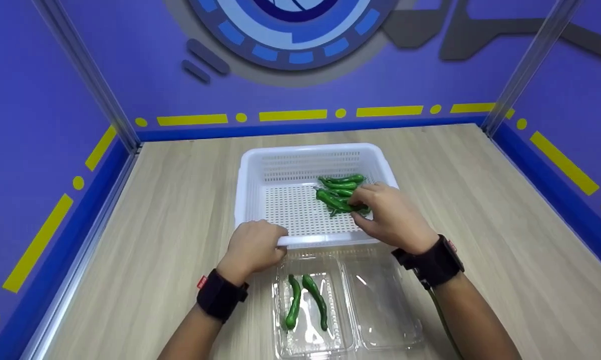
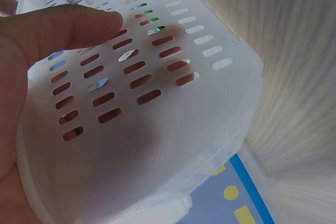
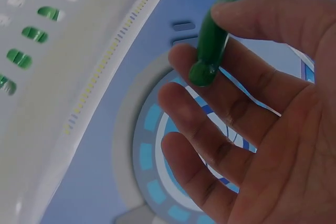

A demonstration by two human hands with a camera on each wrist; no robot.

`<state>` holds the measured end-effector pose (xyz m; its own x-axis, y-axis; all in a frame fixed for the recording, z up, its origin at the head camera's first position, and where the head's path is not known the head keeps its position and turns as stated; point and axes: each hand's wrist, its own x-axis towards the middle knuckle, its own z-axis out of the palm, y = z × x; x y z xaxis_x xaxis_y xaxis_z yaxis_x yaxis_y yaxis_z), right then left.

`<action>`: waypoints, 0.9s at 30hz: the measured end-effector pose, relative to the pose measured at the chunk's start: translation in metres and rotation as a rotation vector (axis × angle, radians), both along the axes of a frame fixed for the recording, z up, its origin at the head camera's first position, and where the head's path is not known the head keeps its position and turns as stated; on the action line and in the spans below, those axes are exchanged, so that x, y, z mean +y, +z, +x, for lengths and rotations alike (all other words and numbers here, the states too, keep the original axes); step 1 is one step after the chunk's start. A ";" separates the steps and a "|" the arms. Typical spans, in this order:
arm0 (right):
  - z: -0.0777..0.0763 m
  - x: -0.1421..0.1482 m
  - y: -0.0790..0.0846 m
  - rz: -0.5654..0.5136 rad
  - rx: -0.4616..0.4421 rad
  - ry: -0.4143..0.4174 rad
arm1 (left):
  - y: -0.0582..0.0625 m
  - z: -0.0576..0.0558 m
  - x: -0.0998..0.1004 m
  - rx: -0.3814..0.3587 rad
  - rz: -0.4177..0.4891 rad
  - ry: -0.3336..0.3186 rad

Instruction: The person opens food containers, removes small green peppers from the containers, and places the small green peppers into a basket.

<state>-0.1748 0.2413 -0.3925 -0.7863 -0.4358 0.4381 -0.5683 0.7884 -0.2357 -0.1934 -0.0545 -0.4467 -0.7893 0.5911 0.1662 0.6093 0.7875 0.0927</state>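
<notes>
1. Blue panels (image 1: 130, 75) with yellow dashes enclose a wood-grain counter (image 1: 180, 200); a white basket (image 1: 310, 148) stands midway along its back edge, a little in from it.
2. The left hand (image 1: 256, 245) grips the basket's near rim by the left corner.
3. The right hand (image 1: 393, 215) pinches one green pepper (image 3: 210, 51) between thumb and finger, inside the basket's right edge; a pepper heap (image 1: 333, 200) lies there.
4. A clear container (image 1: 349, 310) lies unfolded before the basket's near edge; two peppers (image 1: 294, 302) rest apart in its left half.
</notes>
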 end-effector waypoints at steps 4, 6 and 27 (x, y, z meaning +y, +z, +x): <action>-0.002 0.003 -0.002 -0.011 -0.019 -0.027 | 0.001 -0.002 0.001 -0.011 -0.007 -0.004; -0.004 0.004 -0.003 -0.016 -0.033 -0.037 | 0.001 -0.003 0.002 -0.018 -0.009 -0.004; -0.028 0.007 0.003 0.063 -0.164 -0.016 | -0.001 -0.002 0.000 -0.030 -0.006 0.002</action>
<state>-0.2032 0.2480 -0.3890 -0.8521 -0.4451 0.2753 -0.5132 0.8134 -0.2737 -0.1952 -0.0547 -0.4475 -0.7951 0.5903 0.1387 0.6046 0.7894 0.1063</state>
